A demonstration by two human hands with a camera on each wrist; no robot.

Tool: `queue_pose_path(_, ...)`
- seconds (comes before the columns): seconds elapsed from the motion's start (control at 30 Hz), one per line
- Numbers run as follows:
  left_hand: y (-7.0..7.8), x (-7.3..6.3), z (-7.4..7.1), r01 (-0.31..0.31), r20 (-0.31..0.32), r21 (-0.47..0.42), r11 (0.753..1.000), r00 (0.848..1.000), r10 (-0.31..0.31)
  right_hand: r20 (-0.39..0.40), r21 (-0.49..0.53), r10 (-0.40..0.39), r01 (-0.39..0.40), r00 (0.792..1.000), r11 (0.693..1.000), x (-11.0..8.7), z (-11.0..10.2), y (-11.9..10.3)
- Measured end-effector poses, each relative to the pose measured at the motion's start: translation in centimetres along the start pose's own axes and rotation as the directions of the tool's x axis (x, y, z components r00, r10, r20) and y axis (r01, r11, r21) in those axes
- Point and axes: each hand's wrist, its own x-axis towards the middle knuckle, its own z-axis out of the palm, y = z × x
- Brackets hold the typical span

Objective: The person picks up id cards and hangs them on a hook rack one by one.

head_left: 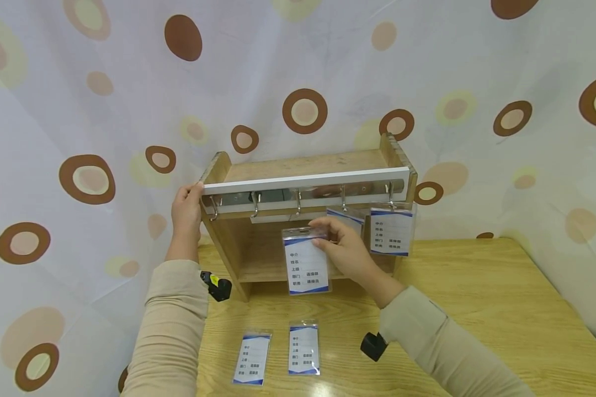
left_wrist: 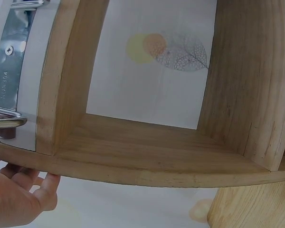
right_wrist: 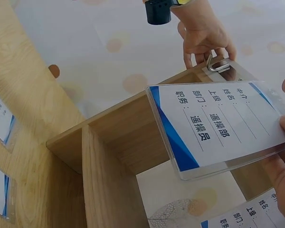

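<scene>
My right hand (head_left: 350, 251) pinches the top edge of a clear-sleeved name badge (head_left: 305, 267), thumb in front. The badge hangs upright below the middle hook (head_left: 298, 203) of a metal hook rail (head_left: 328, 190). In the right wrist view its printed face (right_wrist: 218, 123) shows blue corner stripes. My left hand (head_left: 186, 218) grips the upper left corner of the wooden shelf (head_left: 233, 248) bearing the rail; in the left wrist view its fingers (left_wrist: 50, 190) bend against the side panel. One badge (head_left: 391, 231) hangs at the rightmost hook, another (head_left: 345, 218) beside it, partly behind my right hand.
Two more badges lie face up on the wooden table (head_left: 477, 320) before the shelf, a left one (head_left: 252, 358) and a right one (head_left: 304, 348). A patterned curtain (head_left: 258, 55) hangs close behind the shelf. Small black cameras (head_left: 374, 346) sit at both wrists.
</scene>
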Motion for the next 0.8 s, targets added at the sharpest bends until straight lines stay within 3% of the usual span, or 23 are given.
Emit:
queue_pose_path(0.23, 0.0, 0.0, -0.1, -0.001, 0.0, 0.012, 1.0, 1.0, 0.001, 0.012, 0.012, -0.027, 0.027, 1.0, 1.0, 0.7, 0.3, -0.3)
queue_pose_path(0.63, -0.1, 0.1, 0.0, 0.007, -0.008, -0.001, 1.0, 1.0, -0.007, -0.001, 0.019, 0.044, -0.044, 0.999, 0.999, 2.0, 0.3, -0.2)
queue_pose_path(0.8, -0.1, 0.2, -0.1, 0.008, -0.001, -0.026, 1.0, 1.0, -0.008, -0.018, 0.021, 0.04, -0.039, 0.999, 0.999, 2.3, 0.4, -0.2)
